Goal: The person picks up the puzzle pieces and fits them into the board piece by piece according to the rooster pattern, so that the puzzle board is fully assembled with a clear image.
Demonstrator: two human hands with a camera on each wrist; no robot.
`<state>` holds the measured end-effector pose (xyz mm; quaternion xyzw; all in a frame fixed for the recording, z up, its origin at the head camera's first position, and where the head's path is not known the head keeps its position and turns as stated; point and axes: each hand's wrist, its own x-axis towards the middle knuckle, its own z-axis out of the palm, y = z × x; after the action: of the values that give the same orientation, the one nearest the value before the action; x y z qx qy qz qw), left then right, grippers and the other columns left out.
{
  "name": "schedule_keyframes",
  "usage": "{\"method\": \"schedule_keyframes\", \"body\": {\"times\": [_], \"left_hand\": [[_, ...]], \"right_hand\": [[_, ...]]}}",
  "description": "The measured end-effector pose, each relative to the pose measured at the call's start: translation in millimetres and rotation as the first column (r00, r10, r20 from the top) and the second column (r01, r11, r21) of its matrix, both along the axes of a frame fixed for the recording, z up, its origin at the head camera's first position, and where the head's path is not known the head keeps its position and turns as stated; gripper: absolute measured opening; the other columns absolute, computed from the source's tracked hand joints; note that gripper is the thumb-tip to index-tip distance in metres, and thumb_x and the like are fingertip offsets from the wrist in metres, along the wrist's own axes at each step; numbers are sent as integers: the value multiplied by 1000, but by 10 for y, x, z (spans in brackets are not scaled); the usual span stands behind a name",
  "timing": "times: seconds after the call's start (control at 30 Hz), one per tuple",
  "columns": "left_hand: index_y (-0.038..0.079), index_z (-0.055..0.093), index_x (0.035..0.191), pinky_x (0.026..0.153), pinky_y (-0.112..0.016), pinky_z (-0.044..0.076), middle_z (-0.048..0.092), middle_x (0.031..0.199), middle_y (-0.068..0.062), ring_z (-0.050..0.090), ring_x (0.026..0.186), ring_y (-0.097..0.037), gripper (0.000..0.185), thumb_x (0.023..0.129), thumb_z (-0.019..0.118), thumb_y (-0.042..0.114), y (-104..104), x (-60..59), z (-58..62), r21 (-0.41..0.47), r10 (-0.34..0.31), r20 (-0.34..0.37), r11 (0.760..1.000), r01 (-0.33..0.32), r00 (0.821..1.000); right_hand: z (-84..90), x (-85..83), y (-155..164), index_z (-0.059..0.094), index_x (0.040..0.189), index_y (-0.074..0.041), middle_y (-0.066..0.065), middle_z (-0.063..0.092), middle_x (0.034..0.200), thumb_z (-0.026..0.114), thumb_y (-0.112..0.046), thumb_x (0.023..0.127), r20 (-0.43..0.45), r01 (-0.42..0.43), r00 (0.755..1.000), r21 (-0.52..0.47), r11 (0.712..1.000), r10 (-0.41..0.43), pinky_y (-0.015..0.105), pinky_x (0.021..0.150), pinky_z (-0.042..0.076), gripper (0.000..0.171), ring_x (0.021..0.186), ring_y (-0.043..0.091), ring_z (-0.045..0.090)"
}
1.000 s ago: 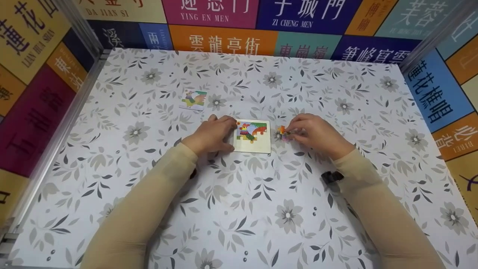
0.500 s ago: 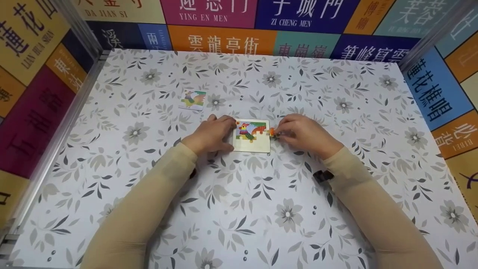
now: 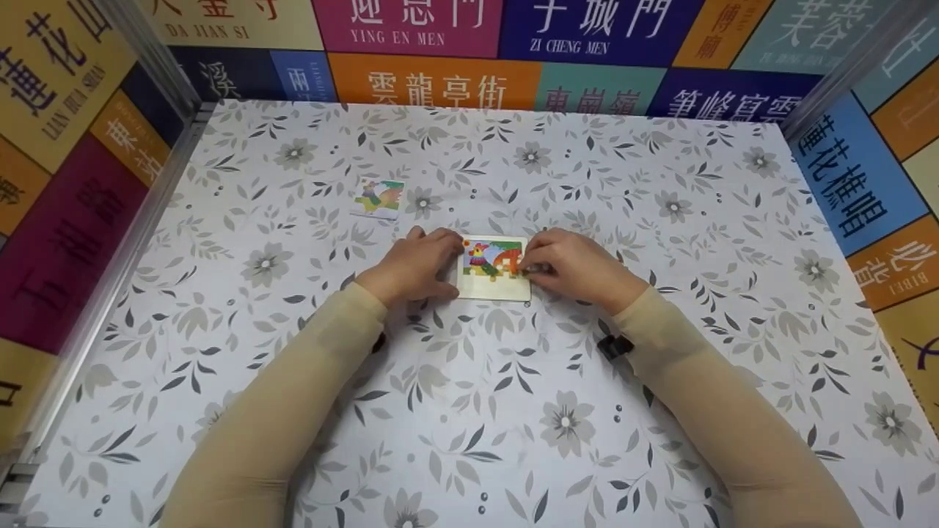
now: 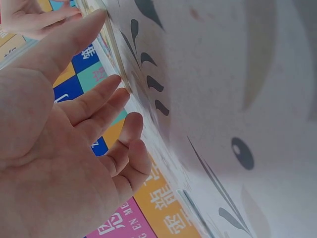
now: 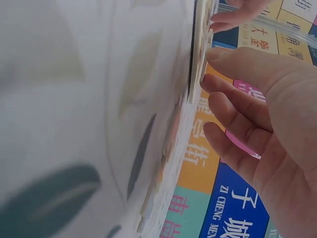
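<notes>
While the left hand is bracing the puzzle tray with relaxed fingers, the right hand is pinching 1 puzzle piece at its fingertips, needing square, gentle seating.

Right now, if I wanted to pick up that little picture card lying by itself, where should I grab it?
Probably by its edges. The picture card lies flat on the flowered table, apart from the puzzle board, so nothing sticks up to hold. Come from above and pinch two opposite sides with finger and thumb, or slide a fingertip under one edge first. Both hands are busy at the board, so nothing blocks the way.
</notes>
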<state>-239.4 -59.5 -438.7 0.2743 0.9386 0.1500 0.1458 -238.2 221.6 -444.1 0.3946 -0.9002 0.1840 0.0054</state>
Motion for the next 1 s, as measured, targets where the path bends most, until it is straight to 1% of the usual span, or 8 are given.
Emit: {"method": "schedule_keyframes", "body": {"times": [0.17, 0.33, 0.5, 0.77, 1.0], "left_hand": [[14, 51, 133, 91, -46, 41, 45, 144, 2, 43, 113, -32, 67, 76, 77, 37, -6, -2, -7, 2, -14, -19, 1000, 14, 1000], [14, 50, 133, 93, -46, 41, 44, 144, 1, 43, 114, -32, 67, 76, 77, 38, 0, -14, -15, -13, -14, -7, 1000, 14, 1000], [14, 50, 133, 93, -46, 41, 44, 144, 0, 43, 114, -33, 67, 76, 77, 38, 2, -13, -3, -9, -15, -3, 1000, 15, 1000], [14, 51, 133, 91, -46, 41, 44, 144, 0, 43, 113, -32, 67, 77, 77, 38, 1, 5, 9, -2, -11, -8, 1000, 11, 1000], [14, 51, 133, 89, -46, 42, 44, 144, 1, 43, 111, -32, 67, 76, 77, 37, 2, 7, 5, 1, -7, -17, 1000, 7, 1000]], "right_hand": [[-10, -3, -47, 76, 97, -12, 4, 66, 100, 74, -13, 81, -31, -25, 999, 27, 999, 26, 38, 84, 49, 16, 95, 22, 61], [-29, -8, -82, 76, 96, -12, 5, 66, 100, 75, -14, 81, -64, -38, 997, 33, 999, 40, 39, 84, 49, 15, 95, 23, 61], [-20, -15, -108, 76, 96, -13, 5, 66, 99, 74, -16, 83, -75, -45, 996, 32, 998, 47, 39, 85, 49, 14, 94, 23, 61], [-20, -13, -119, 77, 94, -13, 5, 66, 100, 74, -16, 82, -80, -44, 996, 41, 998, 47, 39, 85, 49, 12, 95, 23, 61], [-22, -9, -109, 76, 95, -14, 4, 65, 102, 72, -15, 83, -49, -23, 999, 36, 999, 25, 38, 85, 49, 12, 96, 22, 61]]}}
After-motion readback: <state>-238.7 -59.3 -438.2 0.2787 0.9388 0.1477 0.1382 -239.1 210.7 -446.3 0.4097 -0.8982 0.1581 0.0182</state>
